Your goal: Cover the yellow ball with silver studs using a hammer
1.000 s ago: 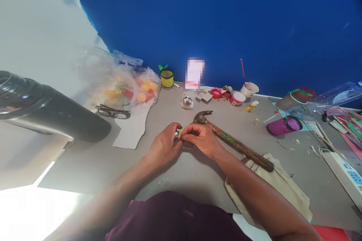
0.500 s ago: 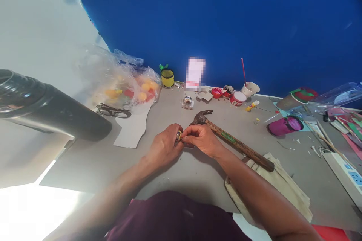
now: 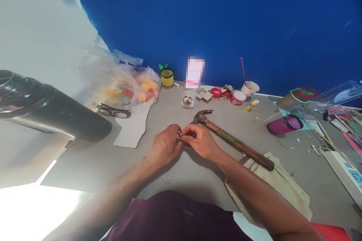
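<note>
Low over the middle of the table, my left hand [image 3: 166,143] is closed around a small shiny round thing [image 3: 178,136] with yellow and dark patches; most of it is hidden by the fingers. My right hand [image 3: 200,141] meets it from the right, thumb and forefinger pinched at the thing's edge. Whatever lies between those fingertips is too small to make out. Just beyond my right hand lies a claw hammer [image 3: 232,139], its wooden handle slanting toward the lower right. Farther back, a silvery foil-like ball [image 3: 187,100] rests on a small clear base.
Under the hammer's handle end lies a beige cloth [image 3: 277,192]. A grey cylinder [image 3: 56,105], eyeglasses [image 3: 114,111] and a plastic bag [image 3: 132,83] occupy the left. Paint jars [image 3: 237,98], a paper cup [image 3: 250,88], a glue stick [image 3: 252,105], a purple cup [image 3: 284,125] and a power strip [image 3: 343,169] stand right.
Both hands stay together at nearly the same spot. The fingers have shifted slightly on the small round thing, and less of its yellow shows now.
</note>
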A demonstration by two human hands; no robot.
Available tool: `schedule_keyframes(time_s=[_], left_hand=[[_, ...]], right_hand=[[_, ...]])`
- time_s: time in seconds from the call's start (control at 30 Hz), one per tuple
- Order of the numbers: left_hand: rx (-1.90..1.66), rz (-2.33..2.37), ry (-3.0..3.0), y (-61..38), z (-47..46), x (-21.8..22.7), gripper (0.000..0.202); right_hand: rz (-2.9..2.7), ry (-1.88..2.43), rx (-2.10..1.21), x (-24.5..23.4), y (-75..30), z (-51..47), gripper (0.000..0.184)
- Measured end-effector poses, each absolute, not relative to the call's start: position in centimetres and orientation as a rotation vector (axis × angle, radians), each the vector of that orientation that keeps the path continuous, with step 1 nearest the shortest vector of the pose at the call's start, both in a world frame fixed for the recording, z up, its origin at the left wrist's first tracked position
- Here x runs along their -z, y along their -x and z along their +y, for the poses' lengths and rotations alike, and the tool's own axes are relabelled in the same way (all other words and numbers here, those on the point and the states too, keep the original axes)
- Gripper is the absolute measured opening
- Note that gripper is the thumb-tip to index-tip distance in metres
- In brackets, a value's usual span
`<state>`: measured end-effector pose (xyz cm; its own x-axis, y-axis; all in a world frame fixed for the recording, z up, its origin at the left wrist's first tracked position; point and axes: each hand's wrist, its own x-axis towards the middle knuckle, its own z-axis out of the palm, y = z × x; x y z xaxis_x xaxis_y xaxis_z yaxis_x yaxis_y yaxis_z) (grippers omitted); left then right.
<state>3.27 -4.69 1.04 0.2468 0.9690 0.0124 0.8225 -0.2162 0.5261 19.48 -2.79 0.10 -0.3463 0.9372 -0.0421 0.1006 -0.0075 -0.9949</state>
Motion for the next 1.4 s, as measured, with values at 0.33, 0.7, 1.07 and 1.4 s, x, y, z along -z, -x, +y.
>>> schedule_keyframes(time_s=[0.33, 0.7, 1.07, 1.4], left_hand=[[-0.421, 1.742, -2.075, -3.7, -4.7, -1.1, 0.007], [-0.772, 1.502, -1.677, -3.5, -4.5, -1.4, 0.025], [-0.689, 1.548, -1.514, -2.7, -3.5, -3.2, 0.037], [-0.760, 1.468, -1.500, -2.0, -3.0, -2.3, 0.025]], right_hand=[[-1.808, 1.248, -0.893, -0.3, -18.7, -4.0, 0.011], [-1.935, 1.485, -0.621, -1.8, -23.2, -0.7, 0.011], [-2.323, 1.977, -0.403, -0.7, -27.2, 1.9, 0.019], [-2.072, 1.224, 0.017, -2.8, -24.8, -1.5, 0.012]])
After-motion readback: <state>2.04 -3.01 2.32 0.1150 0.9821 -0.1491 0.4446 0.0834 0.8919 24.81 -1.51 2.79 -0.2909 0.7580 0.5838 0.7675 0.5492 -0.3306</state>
